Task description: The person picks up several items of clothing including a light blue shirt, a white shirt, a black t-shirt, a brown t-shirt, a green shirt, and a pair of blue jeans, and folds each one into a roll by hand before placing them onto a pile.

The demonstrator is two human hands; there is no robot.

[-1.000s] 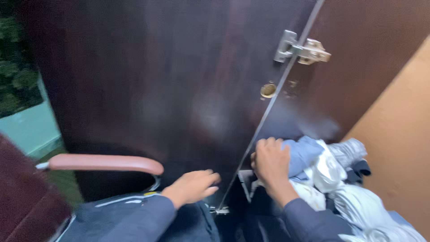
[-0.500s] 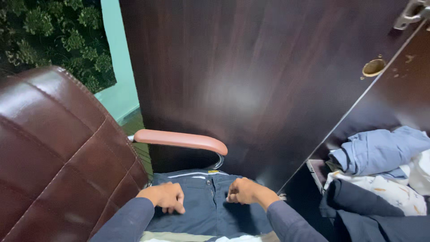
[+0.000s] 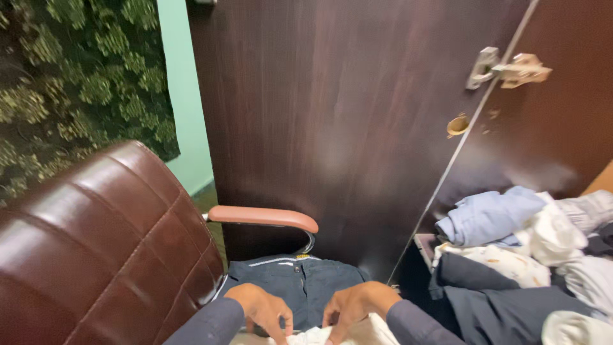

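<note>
1. Two hands work at the bottom edge of the view: the left hand (image 3: pixel 263 310) and the right hand (image 3: pixel 355 306) both press curled fingers onto a white cloth (image 3: pixel 332 335) lying on a pair of dark blue trousers (image 3: pixel 300 284).
2. Each grip is closed on the white cloth, fingers bent down into its folds; the cloth is mostly cut off by the frame edge.
3. The trousers lie on the chair seat, waistband away from the person, near the wardrobe door (image 3: pixel 332 121), so their long axis runs from the person toward the door. A small yellow label sits just inside the waistband, next to a pale strip.
4. The brown leather chair back (image 3: pixel 96 243) fills the lower left; its reddish armrest (image 3: pixel 262 216) crosses just above the waistband.
5. A heap of clothes (image 3: pixel 511 255), light blue, white and navy, lies to the right inside the wardrobe, with a metal hinge (image 3: pixel 507 67) on the door edge above.
6. Half a second ago the hands rested on the bare trousers, further apart; now they are closer together and the white cloth lies under them.
</note>
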